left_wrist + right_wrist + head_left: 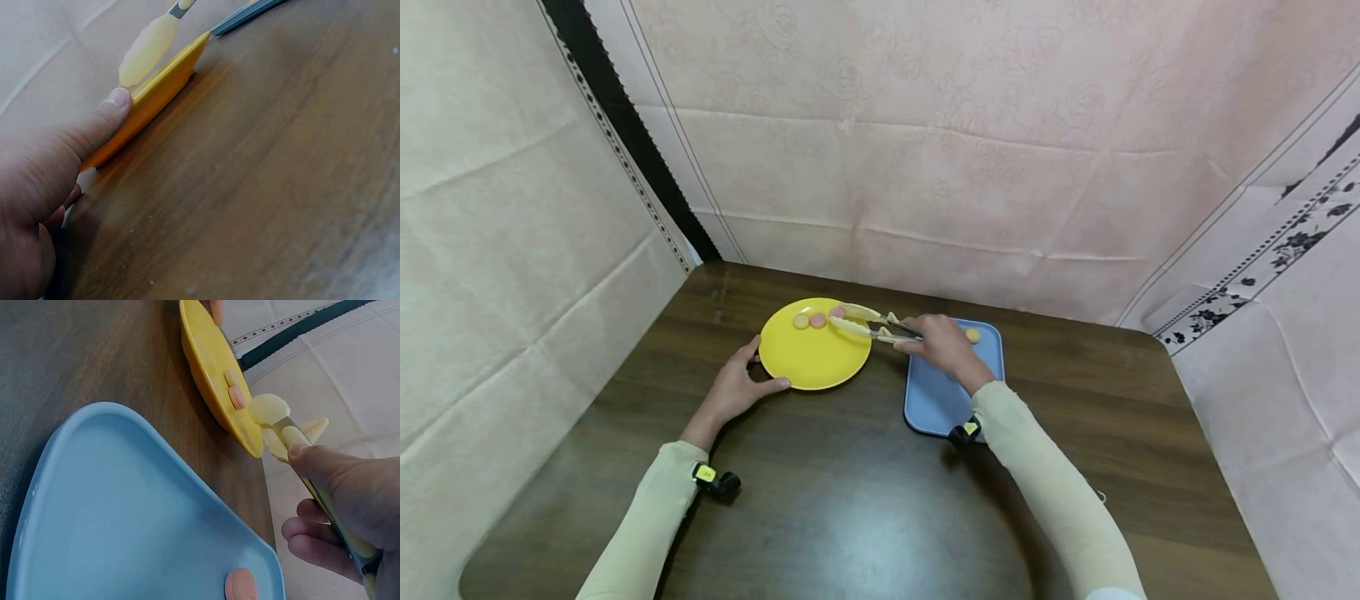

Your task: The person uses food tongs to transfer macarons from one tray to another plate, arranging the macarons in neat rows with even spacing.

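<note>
Brown wood-grain worktop (850, 533), nearest. Blue rectangular tray (936, 396), at right; a lone yellow disc (973, 335) lies near its far-right corner. Left hand (737, 385): grip clamped on near-left rim of yellow round plate (808, 362). Right hand (943, 343): grip clamped round cream-tipped tongs (853, 327), tips over plate. End pink disc (836, 312) shows at the tips; whether pinched, cannot tell. Beside it on plate: inner pink disc (817, 320), paler yellow disc (801, 322). Advised handling: plate steady, tips low before parting, clear of neighbours. Pale patterned cloth (940, 183) behind.
</note>
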The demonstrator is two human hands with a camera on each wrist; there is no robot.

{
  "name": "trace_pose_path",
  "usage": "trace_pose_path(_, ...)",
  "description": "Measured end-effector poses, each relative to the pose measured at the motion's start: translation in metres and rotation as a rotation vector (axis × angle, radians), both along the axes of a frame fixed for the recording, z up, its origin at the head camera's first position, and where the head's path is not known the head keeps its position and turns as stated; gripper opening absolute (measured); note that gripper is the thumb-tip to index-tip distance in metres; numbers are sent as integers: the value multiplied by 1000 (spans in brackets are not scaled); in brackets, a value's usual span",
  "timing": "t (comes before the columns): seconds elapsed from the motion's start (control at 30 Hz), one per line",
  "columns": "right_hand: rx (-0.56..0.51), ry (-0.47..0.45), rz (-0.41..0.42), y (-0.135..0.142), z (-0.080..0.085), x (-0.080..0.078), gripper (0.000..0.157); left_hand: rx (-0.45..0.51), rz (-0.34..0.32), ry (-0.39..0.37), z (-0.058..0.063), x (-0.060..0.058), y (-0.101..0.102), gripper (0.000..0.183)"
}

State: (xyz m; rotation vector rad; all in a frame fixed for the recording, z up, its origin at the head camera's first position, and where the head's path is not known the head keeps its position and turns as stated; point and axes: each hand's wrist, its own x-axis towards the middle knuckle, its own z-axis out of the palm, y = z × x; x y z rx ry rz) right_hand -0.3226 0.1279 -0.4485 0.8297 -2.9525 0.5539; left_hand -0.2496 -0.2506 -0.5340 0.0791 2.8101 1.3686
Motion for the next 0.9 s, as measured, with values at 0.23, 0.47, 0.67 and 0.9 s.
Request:
trace_pose_path(0.23,35,27,5,-5,-3,0,50,-6,-2,3,1,0,-1,126)
trace_pose_path(0.47,67,38,-5,-8,-3,0,49,-12,-1,0,1,0,-1,126)
trace_pose_path(0.67,16,24,-10,-1,-1,1,55,-12,1,4,1,0,0,126)
trace_pose_path(0.9,-161,-45,-14,28,8,12,53,-3,-6,12,-1,-2,-1,125)
